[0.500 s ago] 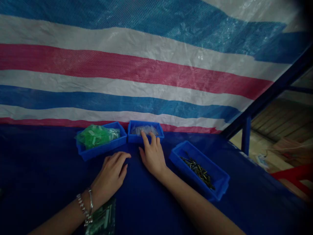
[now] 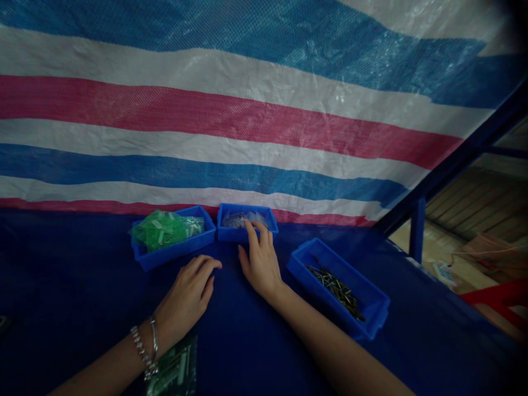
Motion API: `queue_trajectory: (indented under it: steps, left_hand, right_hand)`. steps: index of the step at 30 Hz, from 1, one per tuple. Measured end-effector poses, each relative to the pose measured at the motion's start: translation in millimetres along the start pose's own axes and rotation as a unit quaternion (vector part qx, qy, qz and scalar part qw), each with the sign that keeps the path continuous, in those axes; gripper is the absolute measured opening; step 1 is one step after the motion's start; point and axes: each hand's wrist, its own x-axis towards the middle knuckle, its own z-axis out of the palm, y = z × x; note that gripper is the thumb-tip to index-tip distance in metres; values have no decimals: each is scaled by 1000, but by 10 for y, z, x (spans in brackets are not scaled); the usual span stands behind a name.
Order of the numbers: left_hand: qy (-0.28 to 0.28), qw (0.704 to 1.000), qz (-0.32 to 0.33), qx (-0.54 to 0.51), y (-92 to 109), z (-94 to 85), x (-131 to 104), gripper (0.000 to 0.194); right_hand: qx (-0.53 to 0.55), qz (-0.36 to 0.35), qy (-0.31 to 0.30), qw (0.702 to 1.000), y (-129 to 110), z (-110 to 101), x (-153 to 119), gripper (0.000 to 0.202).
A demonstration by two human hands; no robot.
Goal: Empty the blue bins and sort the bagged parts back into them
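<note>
No legible text, label, brand, number or sign anywhere in view.

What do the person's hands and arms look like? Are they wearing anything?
The left hand and right hand wear no gloves, and no sleeves show. Around the left wrist are two shiny things: a beaded bracelet and a thin, smooth, silvery bangle. I see no bracelet on the right wrist.

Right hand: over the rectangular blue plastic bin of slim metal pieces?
No, the right hand has its fingers over the small blue plastic bin holding clear plastic pieces.
</note>
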Motion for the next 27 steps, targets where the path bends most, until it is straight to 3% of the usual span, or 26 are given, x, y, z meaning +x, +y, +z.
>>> queue_trajectory:
  steps: [8,13,17,27]
  left_hand:
    - [3,1000,9,-23,11,-10,1,22]
    - [4,1000,10,-21,34,-22,-3,29]
    - [12,999,-1,-35,69,-35,-8,41]
    - [-29,997,40,-56,111,-120,0,53]
  right_hand:
    - [76,-34,1,997,9,-14,-10,43]
    - [141,-91,-155,974,-97,-54,-38,28]
    - [124,-71,-221,965,-154,-63,-29,20]
    - [120,-63,-235,963,-171,-26,-33,29]
